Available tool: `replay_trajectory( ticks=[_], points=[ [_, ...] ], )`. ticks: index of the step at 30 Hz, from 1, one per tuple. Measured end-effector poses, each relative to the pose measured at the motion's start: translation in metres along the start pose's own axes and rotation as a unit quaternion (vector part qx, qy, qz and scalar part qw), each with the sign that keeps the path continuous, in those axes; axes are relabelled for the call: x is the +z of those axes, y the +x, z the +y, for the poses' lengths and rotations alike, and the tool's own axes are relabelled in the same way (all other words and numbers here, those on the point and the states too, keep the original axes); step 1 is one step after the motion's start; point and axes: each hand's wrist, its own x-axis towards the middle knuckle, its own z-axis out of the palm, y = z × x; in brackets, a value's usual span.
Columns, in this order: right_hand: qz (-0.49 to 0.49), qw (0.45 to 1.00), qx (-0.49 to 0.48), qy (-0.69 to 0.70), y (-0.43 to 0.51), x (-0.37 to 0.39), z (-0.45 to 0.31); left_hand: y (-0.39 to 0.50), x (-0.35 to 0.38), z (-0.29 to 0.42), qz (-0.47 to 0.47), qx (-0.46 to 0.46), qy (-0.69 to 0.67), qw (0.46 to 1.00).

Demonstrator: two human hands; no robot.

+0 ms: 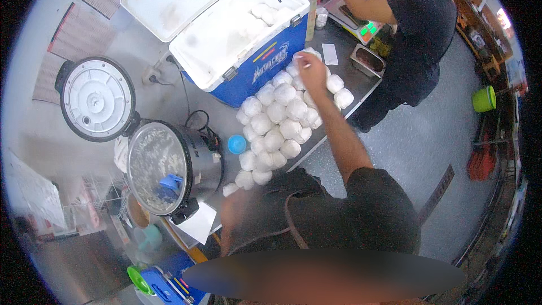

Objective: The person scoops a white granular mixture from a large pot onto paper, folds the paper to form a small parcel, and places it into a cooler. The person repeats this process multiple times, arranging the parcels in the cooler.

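Round white wrapped packets (277, 112) lie heaped on the dark tabletop. Over the heap's far end is my right hand (312, 72), its fingers bent close to the packets; whether it grips one is unclear. My left hand (237, 207) is blurred at the near end, close to a single packet (230, 189). Behind the heap stands a blue cooler box (262, 67) with its white lid (182, 0) raised and more white packets (264, 12) inside. To the left, a large cooker (203, 169) has its lid (96, 98) up; a white, rice-like mass and a blue scoop (171, 182) show inside.
A small blue cup (237, 144) stands between cooker and heap. At the far right are a metal tray (368, 60), a digital scale (360, 29) and another person (423, 29) in dark clothes. A power cord (186, 93) runs behind the cooker. White paper (199, 222) lies near its base.
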Motion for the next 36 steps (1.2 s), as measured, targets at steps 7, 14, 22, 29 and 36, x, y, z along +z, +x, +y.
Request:
replay_trajectory(
  ticks=[7, 14, 22, 29, 36],
  points=[
    [-0.155, 0.967, -0.034, -0.200, 0.033, 0.014, 0.162, -0.043, 0.038, -0.021, 0.051, -0.103, -0.143, 0.983],
    [-0.164, 0.955, -0.051, -0.242, 0.038, 0.025, 0.163, -0.044, 0.017, 0.007, 0.088, -0.211, -0.170, 0.958],
    [0.003, 0.996, 0.044, 0.074, 0.022, -0.006, -0.017, -0.042, 0.019, 0.010, 0.080, -0.226, -0.192, 0.952],
    [-0.433, 0.574, -0.053, 0.693, -0.113, -0.051, -0.287, -0.034, 0.019, -0.004, 0.032, -0.166, -0.175, 0.970],
    [-0.645, 0.257, -0.030, 0.719, -0.180, -0.026, -0.394, -0.058, -0.003, -0.026, 0.061, -0.176, -0.199, 0.962]
  ],
)
